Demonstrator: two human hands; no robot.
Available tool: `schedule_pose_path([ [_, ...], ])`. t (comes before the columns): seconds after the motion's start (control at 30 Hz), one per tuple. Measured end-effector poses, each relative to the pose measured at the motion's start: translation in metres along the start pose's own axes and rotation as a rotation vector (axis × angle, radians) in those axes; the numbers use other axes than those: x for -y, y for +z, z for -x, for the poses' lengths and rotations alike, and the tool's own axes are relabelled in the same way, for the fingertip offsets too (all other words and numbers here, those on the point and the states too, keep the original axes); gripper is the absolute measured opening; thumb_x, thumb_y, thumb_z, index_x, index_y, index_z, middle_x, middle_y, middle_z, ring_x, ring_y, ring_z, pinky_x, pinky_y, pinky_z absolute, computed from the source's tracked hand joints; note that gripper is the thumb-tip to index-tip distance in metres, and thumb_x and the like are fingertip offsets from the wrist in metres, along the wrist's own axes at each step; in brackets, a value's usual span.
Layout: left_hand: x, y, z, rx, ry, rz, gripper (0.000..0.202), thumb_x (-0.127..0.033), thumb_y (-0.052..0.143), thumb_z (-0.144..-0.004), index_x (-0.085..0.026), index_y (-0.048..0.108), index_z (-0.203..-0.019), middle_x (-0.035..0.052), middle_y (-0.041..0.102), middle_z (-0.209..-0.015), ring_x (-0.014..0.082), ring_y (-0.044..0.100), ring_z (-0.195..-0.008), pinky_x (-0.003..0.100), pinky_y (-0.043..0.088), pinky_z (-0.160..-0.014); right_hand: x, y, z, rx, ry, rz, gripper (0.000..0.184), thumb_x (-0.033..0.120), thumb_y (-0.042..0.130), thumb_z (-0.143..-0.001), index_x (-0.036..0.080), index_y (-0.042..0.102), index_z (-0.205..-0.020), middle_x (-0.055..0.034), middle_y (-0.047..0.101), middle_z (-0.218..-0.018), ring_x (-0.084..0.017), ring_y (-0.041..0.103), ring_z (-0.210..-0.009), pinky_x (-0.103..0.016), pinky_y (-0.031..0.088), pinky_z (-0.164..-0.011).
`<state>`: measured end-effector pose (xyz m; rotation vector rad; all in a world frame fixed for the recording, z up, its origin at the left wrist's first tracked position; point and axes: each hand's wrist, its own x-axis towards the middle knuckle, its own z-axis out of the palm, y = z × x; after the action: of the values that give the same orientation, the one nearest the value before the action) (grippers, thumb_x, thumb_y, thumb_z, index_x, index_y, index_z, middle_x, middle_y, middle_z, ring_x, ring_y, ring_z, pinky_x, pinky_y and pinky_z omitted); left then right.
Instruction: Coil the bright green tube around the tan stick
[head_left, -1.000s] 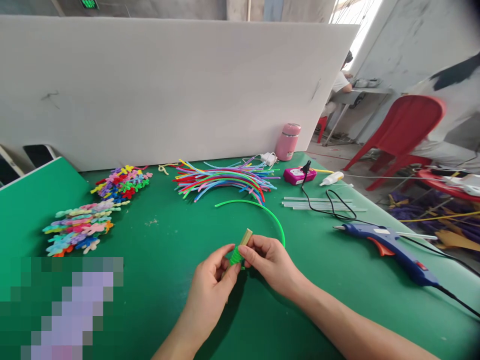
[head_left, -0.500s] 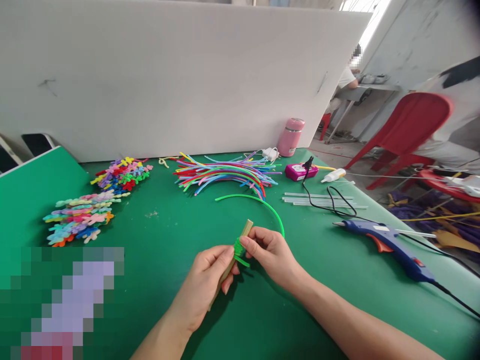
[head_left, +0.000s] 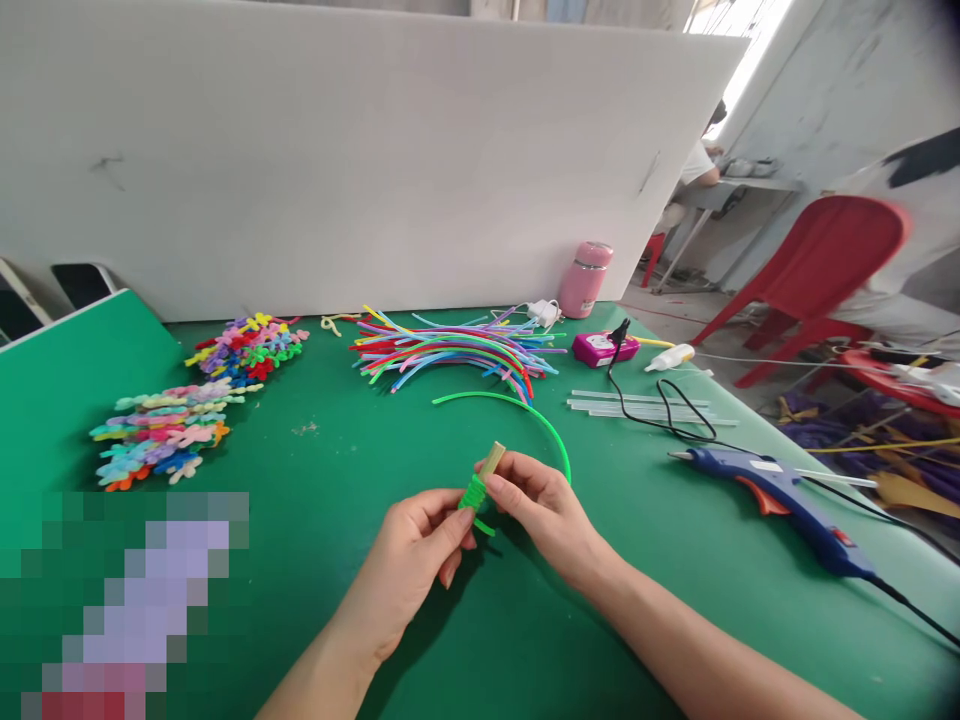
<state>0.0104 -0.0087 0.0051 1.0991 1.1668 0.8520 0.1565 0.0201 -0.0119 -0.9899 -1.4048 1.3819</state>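
A pale flat stick [head_left: 493, 459] slants up between my two hands, with a bright green pipe cleaner [head_left: 472, 494] coiled around it in tight turns. My left hand [head_left: 416, 540] pinches the coil's lower side between thumb and fingers. A short green end sticks out beneath it. At the upper end, my right hand [head_left: 541, 505] is closed with thumb and fingertips against the stick and coil. A long green strand [head_left: 536, 412] curves over the table and passes behind my right hand; whether it joins the coil is hidden.
Several colourful pipe cleaners [head_left: 450, 350] lie at the back. Flower-shaped pieces [head_left: 161, 435] are piled left. A blue glue gun [head_left: 787, 500], clear glue sticks [head_left: 637, 405], a black cable [head_left: 664, 425], a magenta box [head_left: 600, 349] and a pink bottle [head_left: 586, 280] occupy the right. A white panel [head_left: 360, 160] stands behind.
The stick's long lower part, seen earlier below my left hand, no longer shows. More of the coil is exposed, and my right fingers sit nearer the stick's upper end.
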Motion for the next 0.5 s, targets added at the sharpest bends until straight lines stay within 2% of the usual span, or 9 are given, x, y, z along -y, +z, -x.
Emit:
schedule_pose_path([
  [0.1, -0.0009, 0.0013, -0.0003, -0.08, 0.026, -0.105, 0.026, -0.035, 0.053, -0.076, -0.013, 0.06, -0.087, -0.0032, 0.05, -0.059, 0.0061, 0.038, -0.043, 0.019, 0.029, -0.043, -0.0026, 0.0004, -0.0011, 0.003, 0.017, -0.028, 0.023, 0.037, 0.057, -0.076, 0.015, 0.06, -0.08, 0.0012, 0.053, -0.068, -0.011, 0.046, -0.062, -0.023, 0.037, -0.06],
  [0.3, -0.0001, 0.0017, 0.0004, -0.191, 0.158, -0.381, 0.021, -0.032, 0.052, -0.076, -0.016, 0.059, -0.064, -0.0034, 0.048, -0.05, 0.01, 0.042, -0.046, 0.02, 0.033, -0.043, -0.0023, 0.0008, -0.0019, 0.007, 0.027, -0.047, 0.025, 0.039, 0.06, -0.072, 0.015, 0.06, -0.076, 0.0001, 0.056, -0.069, -0.013, 0.049, -0.066, -0.025, 0.039, -0.066],
  [0.5, -0.0007, 0.0031, 0.0039, -0.293, 0.381, -0.65, 0.02, -0.024, 0.047, -0.079, -0.016, 0.06, -0.065, 0.0007, 0.055, -0.061, 0.013, 0.051, -0.055, 0.023, 0.04, -0.051, 0.0019, 0.0058, 0.0014, 0.016, 0.06, -0.034, 0.029, 0.044, 0.058, -0.073, 0.014, 0.058, -0.073, 0.0016, 0.051, -0.063, -0.011, 0.045, -0.059, -0.023, 0.037, -0.058],
])
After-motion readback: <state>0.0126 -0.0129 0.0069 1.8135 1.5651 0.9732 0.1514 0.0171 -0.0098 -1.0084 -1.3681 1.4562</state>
